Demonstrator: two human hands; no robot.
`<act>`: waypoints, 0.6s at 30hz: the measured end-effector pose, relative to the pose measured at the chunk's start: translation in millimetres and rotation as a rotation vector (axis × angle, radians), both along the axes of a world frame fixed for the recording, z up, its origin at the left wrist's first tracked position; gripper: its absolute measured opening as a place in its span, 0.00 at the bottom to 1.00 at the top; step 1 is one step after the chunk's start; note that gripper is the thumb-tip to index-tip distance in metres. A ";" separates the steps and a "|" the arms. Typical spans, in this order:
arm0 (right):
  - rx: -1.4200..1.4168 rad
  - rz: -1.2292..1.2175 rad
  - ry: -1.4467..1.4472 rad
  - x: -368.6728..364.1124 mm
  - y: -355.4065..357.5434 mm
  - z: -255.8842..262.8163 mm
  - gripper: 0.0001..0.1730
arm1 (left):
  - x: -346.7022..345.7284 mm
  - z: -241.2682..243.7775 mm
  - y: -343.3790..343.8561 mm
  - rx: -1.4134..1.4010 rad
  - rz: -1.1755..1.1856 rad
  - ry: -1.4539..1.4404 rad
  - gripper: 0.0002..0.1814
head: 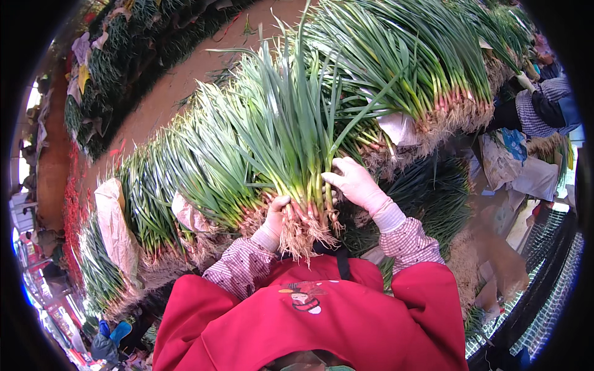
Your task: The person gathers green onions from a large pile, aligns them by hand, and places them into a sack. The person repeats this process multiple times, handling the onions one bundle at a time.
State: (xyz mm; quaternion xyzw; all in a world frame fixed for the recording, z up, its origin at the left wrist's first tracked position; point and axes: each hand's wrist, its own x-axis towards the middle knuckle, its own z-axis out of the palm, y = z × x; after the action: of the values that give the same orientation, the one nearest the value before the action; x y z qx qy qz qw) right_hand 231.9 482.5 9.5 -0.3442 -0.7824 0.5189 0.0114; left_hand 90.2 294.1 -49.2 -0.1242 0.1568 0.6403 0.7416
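Note:
A bunch of green garlic (297, 153) with long flat leaves and pale bare roots stands upright in front of my chest. My left hand (274, 221), in a pale glove, grips it low, just above the roots, with the thumb across the front; most of its fingers are hidden behind the stalks. My right hand (353, 184), gloved as well, pinches a stalk at the bunch's right edge, thumb and forefinger bent around it. One long leaf leans out to the upper right from there.
Dense rows of green garlic (153, 204) lie to the left, with pale sacking (116, 227) between bundles. A larger heap (399, 60) rises at the upper right. Another person's checked sleeve (533, 111) reaches in at the right. Dark green bundles (431, 199) lie below my right hand.

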 end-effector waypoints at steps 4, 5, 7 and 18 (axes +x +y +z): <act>0.101 -0.082 -0.058 25.9 -4.3 34.6 0.23 | 9.5 38.5 15.0 0.087 0.036 0.055 0.46; 0.105 -0.041 -0.080 33.1 -10.0 46.8 0.22 | 9.8 41.2 17.3 0.128 0.020 0.045 0.46; 0.095 0.147 -0.149 38.6 -24.1 56.2 0.19 | 14.4 42.1 25.6 0.163 0.008 0.022 0.47; -0.510 -0.227 -0.216 183.6 -24.6 -68.7 0.15 | 20.2 17.9 39.3 0.131 0.021 0.022 0.47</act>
State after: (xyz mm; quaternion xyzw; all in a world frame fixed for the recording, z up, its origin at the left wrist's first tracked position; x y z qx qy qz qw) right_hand 415.5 457.9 -59.2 -0.4745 -0.5799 0.6545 -0.1006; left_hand 110.4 333.4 -31.3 -0.0702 0.1215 0.6582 0.7396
